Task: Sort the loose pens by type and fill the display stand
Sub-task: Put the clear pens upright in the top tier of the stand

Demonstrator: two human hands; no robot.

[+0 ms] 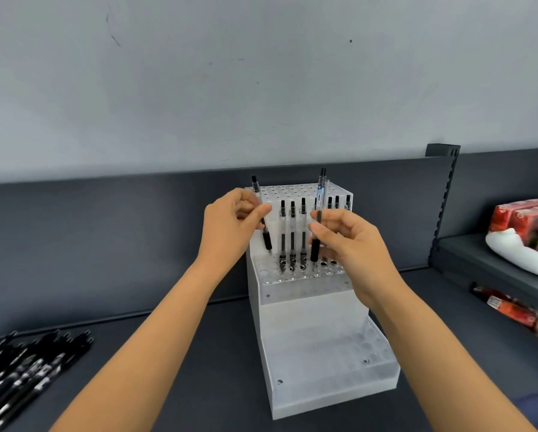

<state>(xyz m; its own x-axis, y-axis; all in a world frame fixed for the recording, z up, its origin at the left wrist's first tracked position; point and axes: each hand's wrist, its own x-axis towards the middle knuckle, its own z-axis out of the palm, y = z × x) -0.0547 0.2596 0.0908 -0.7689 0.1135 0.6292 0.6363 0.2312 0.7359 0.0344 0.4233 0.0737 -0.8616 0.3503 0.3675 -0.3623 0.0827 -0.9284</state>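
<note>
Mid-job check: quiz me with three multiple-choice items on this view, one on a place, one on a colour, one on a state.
1. The loose pens lie: A left of the stand; B right of it; C on it.
2. The packs at right are: A green; B red; C blue.
3. The left hand: A open; B grips a pen; C rests flat.
Answers: 1 A, they lie at lower left; 2 B, red wrapping shows; 3 B, it pinches the barrel.
</note>
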